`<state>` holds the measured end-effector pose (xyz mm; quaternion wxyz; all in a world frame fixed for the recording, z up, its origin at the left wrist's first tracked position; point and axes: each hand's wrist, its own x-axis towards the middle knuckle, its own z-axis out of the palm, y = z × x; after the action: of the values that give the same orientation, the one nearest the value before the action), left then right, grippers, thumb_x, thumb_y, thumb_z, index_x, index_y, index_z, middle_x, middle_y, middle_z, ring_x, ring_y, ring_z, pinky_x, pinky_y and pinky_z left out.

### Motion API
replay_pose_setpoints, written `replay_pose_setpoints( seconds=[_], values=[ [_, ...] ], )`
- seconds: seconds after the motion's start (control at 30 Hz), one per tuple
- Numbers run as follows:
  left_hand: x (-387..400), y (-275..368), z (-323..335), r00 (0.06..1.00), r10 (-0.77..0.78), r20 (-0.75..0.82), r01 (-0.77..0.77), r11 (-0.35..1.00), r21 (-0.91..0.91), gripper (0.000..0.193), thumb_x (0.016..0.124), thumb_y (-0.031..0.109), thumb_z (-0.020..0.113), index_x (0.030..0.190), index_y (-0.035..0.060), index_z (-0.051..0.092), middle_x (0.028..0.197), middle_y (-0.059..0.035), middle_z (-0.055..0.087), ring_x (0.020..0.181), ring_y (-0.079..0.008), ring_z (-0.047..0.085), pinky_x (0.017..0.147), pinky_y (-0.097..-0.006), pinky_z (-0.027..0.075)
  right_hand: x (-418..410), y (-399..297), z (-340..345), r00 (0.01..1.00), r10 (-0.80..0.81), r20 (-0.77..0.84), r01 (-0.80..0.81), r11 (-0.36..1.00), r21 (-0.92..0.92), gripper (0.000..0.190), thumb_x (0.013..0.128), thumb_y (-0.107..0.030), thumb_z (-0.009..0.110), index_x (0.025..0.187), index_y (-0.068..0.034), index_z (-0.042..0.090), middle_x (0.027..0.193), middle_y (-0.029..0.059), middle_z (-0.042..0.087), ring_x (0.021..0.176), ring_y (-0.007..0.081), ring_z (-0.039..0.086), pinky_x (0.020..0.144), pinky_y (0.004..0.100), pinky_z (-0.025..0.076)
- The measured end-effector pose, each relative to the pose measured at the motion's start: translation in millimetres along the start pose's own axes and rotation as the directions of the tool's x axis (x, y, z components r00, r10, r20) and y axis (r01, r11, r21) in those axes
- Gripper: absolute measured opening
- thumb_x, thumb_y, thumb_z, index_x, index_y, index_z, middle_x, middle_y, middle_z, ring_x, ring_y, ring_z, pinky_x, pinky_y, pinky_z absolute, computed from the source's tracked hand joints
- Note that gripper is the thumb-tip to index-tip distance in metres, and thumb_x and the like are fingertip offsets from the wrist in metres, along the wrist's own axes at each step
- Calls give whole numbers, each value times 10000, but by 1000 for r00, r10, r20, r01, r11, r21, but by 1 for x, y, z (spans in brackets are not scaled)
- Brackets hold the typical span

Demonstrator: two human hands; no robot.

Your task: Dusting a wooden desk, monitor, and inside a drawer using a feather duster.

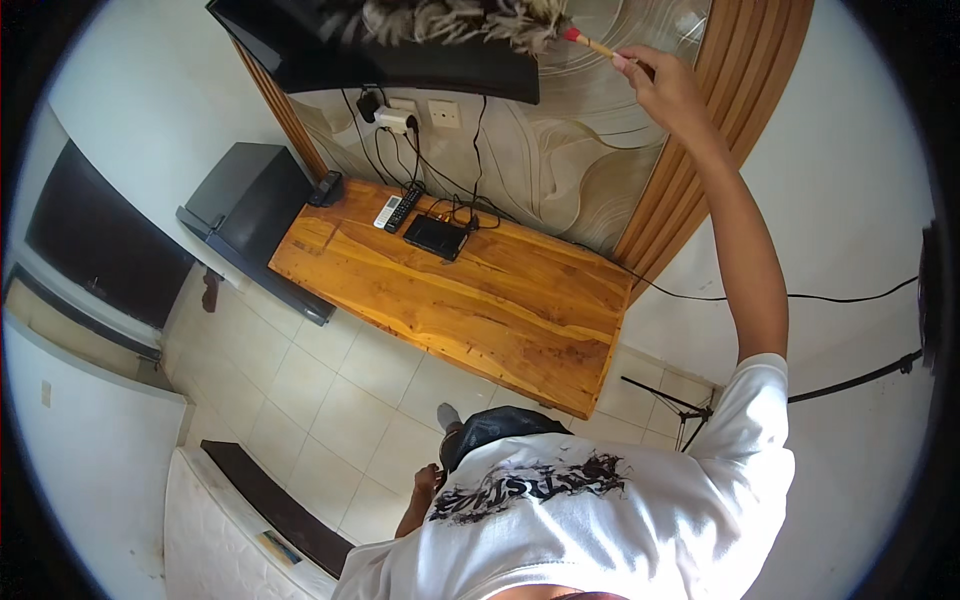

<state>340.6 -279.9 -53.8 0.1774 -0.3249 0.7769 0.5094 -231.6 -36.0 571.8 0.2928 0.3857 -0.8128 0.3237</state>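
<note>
My right hand (664,86), raised at the upper right, grips the wooden handle of a feather duster (465,21). The duster's grey-brown feathers lie across the front of a wall-mounted television (420,67), whose top is cut off by the picture's edge. My left hand (428,478) hangs low by my left hip, beside my dark shorts, with its fingers partly curled; whether it holds anything is unclear. Below the television is a wooden table (525,300). On it lie a white remote control (387,212), a black remote control (403,209) and a black set-top box (436,237).
Cables hang from a wall socket (445,113) to the table. A small dark refrigerator (247,202) stands left of the table, near a black cordless phone (327,189). A mattress (217,525) is at lower left. A black stand's legs (686,409) are by my right side.
</note>
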Motion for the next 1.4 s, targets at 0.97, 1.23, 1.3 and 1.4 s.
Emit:
replay_pose_setpoints(
  seconds=[0.97, 1.23, 1.3, 1.4],
  values=[
    [17, -54, -8, 984, 170, -61, -149, 955, 258, 283, 857, 282, 534, 1038, 67, 575, 909, -94, 658, 820, -260, 617, 679, -400, 485, 32, -16, 12, 994, -78, -77, 75, 996, -43, 241, 900, -245, 619, 1022, -43, 665, 747, 136, 654, 650, 217, 611, 618, 344, 463],
    [29, -48, -31, 989, 145, 16, -135, 868, 477, 325, 866, 294, 537, 1091, 62, 570, 945, -106, 660, 874, -285, 642, 703, -423, 505, 38, -20, 31, 984, -172, 48, 179, 947, -266, 244, 907, -257, 612, 1043, -58, 651, 696, 103, 628, 590, 168, 549, 587, 304, 442],
    [28, -52, -39, 999, 4, -46, 7, 970, 245, 335, 871, 293, 524, 1107, 58, 559, 963, -107, 660, 883, -281, 637, 723, -418, 501, 46, -38, 32, 987, -154, -35, 146, 972, -182, 237, 908, -254, 610, 1033, -56, 651, 691, 103, 622, 585, 170, 543, 584, 306, 439],
    [27, -26, -57, 976, -211, -52, 202, 970, -138, 350, 878, 292, 504, 1131, 53, 543, 990, -109, 660, 898, -276, 630, 754, -409, 495, 49, -53, 31, 979, -94, -182, 90, 996, -26, 225, 911, -249, 605, 1013, -53, 651, 679, 102, 612, 576, 173, 530, 578, 309, 434]
  ],
)
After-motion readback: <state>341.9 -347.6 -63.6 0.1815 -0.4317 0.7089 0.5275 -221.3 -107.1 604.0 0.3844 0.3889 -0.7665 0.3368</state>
